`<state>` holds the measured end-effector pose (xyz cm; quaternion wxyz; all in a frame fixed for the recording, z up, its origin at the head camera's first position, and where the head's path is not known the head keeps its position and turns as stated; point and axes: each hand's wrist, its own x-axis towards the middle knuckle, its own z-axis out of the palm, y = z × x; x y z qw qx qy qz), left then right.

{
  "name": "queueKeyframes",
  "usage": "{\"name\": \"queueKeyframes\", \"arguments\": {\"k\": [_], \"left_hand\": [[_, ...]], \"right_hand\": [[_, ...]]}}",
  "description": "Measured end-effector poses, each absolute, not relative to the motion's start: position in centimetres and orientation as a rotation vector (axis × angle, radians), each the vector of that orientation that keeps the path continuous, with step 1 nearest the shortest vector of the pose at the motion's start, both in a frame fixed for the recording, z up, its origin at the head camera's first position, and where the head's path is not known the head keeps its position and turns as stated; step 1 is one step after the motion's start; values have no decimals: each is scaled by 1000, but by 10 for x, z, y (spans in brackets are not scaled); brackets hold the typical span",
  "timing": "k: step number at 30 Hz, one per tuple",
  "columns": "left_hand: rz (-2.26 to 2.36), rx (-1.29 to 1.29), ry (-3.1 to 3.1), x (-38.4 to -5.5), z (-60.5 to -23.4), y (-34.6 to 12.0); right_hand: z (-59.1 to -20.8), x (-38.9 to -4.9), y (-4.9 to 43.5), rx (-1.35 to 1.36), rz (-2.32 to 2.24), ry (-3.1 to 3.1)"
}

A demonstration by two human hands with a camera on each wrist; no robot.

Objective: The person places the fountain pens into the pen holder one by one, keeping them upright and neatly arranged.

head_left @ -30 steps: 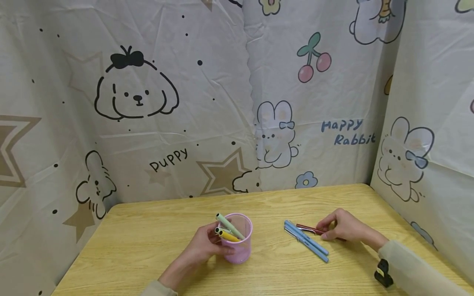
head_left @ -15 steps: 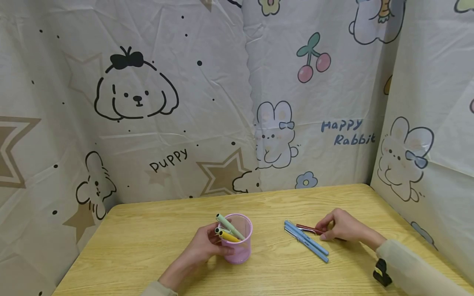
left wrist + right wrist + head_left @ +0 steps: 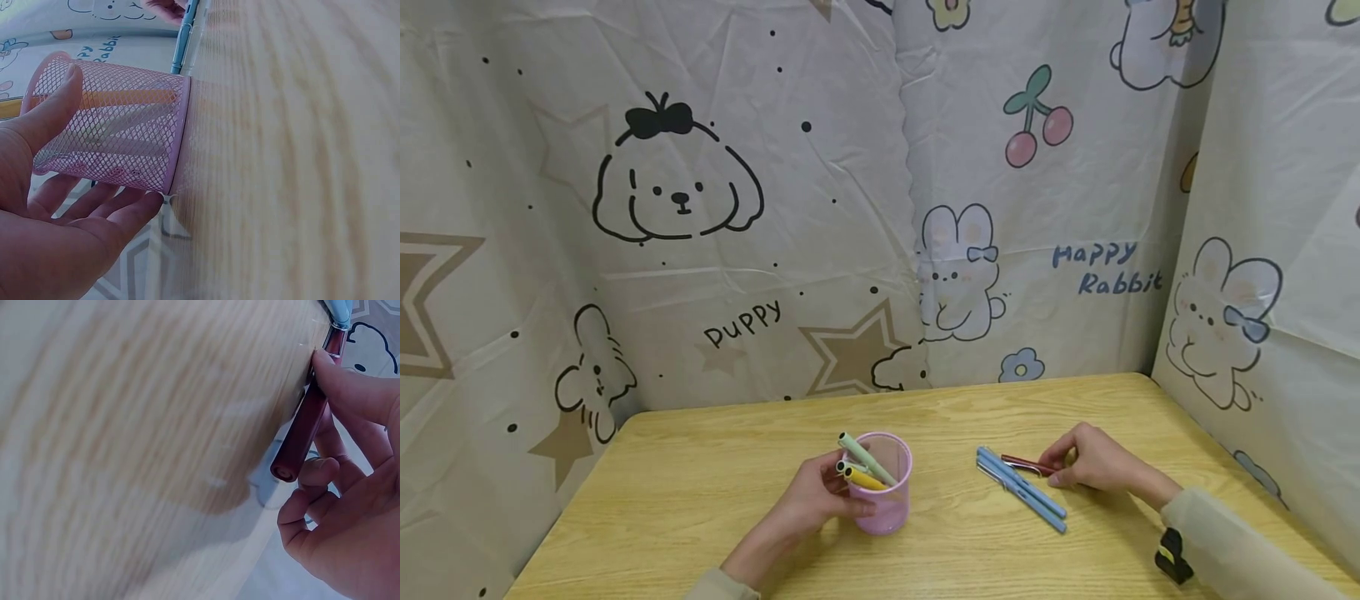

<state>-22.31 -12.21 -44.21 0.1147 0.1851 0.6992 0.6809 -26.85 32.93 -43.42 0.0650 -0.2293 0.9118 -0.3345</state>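
While left hand (image 3: 808,497) grips cup (image 3: 887,508), tabletop (image 3: 943,467) stretches to blue pens (image 3: 1024,483).

Cartoon cloth (image 3: 835,83) around a wood-grained bench (image 3: 700,450)

Beyond the left grip (image 3: 808,500), a puppy drawing (image 3: 679,198) and a brown star (image 3: 853,354) mark the creased cloth; cherries (image 3: 1021,150) and "Happy Rabbit" lettering (image 3: 1093,254) show beyond the right grip (image 3: 1097,458). A rabbit-printed panel (image 3: 1300,417) rises to its right.

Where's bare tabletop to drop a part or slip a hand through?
Bare: the wood-grain table left of the left hand; the gap between the pink mesh pen cup and the two blue pens; the strip behind them, up to the patterned cloth. Crowded: around the blue pens, where the right hand grips the dark red pen beside them.
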Motion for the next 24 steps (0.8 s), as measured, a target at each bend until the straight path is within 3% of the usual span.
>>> {"name": "queueKeyframes", "arguments": {"k": [24], "left_hand": [[1994,549,2042,-224,-443,-123]], "right_hand": [[-429,-264,325,-573,-1054,2822]]}}
